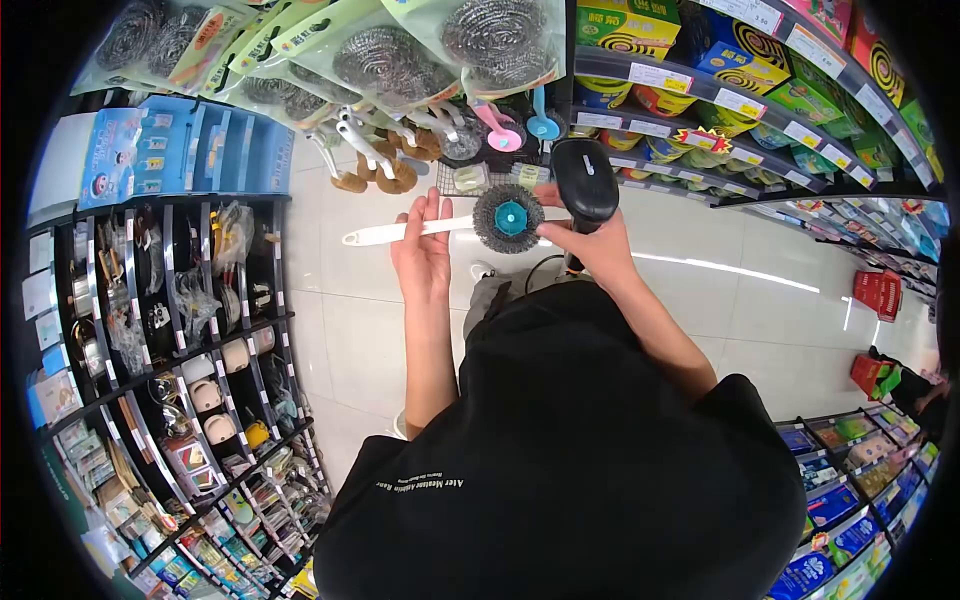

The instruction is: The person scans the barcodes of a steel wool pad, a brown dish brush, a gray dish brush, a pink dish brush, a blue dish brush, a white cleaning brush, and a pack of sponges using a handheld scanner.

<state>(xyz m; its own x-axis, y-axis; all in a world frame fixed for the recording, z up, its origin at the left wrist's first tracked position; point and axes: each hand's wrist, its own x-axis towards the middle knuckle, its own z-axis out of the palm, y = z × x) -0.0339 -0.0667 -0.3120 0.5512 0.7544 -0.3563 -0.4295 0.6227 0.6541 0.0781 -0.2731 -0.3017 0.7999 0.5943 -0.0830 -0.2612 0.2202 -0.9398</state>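
Observation:
A pot scrubber [509, 218] with a dark, wiry round head, a teal centre and a long white handle lies level in front of me. Its handle crosses the palm side of my left hand [424, 250], whose fingers are nearly straight and support it. My right hand [592, 243] holds a black barcode scanner [586, 180], the scanner's grip partly hidden by the hand. The right thumb and a fingertip also touch the edge of the scrubber head. Beyond the hands hang several brushes, among them a pink one [505, 138] and a blue one [543, 125].
Bagged steel wool balls [390, 62] hang overhead at the front. A blue display box [185, 150] tops the left shelf [200, 340]. Shelves of boxed goods [690, 78] stand at front right. Red baskets [877, 294] are far right on the pale tiled floor [720, 310].

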